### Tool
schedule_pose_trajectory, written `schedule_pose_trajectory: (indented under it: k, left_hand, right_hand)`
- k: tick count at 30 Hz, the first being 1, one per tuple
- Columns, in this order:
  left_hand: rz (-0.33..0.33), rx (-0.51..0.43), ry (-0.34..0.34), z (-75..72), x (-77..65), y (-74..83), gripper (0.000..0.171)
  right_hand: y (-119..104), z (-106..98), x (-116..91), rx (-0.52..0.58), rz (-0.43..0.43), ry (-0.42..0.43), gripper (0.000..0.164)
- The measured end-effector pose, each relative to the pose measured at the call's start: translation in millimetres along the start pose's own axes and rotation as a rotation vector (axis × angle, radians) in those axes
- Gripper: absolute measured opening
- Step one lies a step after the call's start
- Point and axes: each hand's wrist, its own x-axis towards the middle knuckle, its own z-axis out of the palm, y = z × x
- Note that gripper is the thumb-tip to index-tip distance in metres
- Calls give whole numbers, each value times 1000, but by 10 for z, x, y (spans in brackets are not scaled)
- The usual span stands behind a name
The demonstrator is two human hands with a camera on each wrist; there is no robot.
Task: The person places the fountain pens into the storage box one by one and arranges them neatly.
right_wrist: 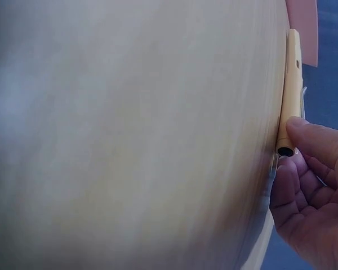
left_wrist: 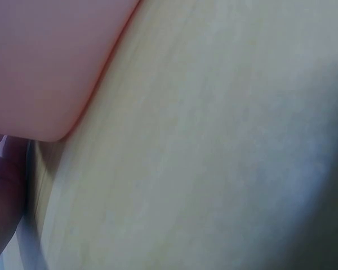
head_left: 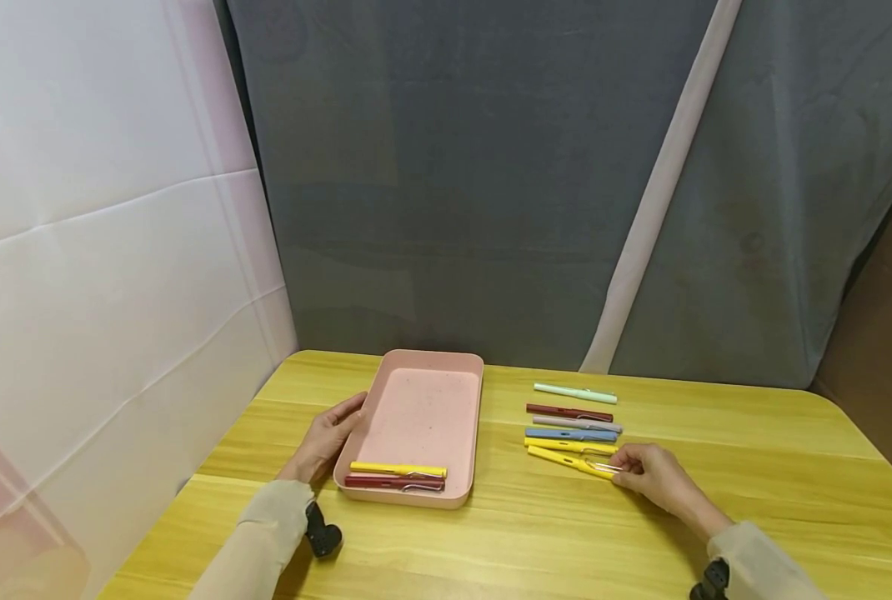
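My left hand (head_left: 328,440) rests against the left side of a pink tray (head_left: 470,433), thumb and fingers relaxed along its outer wall. A yellow pen (head_left: 386,468) and a dark red pen (head_left: 393,482) lie side by side at the tray's near end. To the right, my right hand (head_left: 654,477) pinches the clip end of another yellow pen (head_left: 566,459) between thumb and fingers. The right wrist view shows this pen (right_wrist: 292,84) with the thumb pressed on it near its dark end. In the left wrist view, the tray (left_wrist: 45,62) covers most of the hand.
Beyond the held pen lie a second yellow pen (head_left: 554,445), a blue pen (head_left: 566,434), a pale purple pen (head_left: 566,422), a dark red pen (head_left: 562,411) and a mint green pen (head_left: 569,391). A grey curtain (head_left: 453,183) hangs behind the wooden table (head_left: 521,550).
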Motion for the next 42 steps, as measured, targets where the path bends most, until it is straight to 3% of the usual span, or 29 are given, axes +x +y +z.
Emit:
schedule_pose_trajectory:
  k: [13, 30, 42]
  left_hand:
    - [1, -17, 8, 8, -2, -2, 56]
    - [1, -17, 5, 8, -12, 4, 57]
    - [2, -21, 0, 8, -18, 14, 57]
  right_hand:
    - [-35, 14, 4, 4, -58, 1, 11]
    - [-180, 29, 5, -61, -12, 21, 16]
    - [-203, 47, 33, -22, -26, 78, 18]
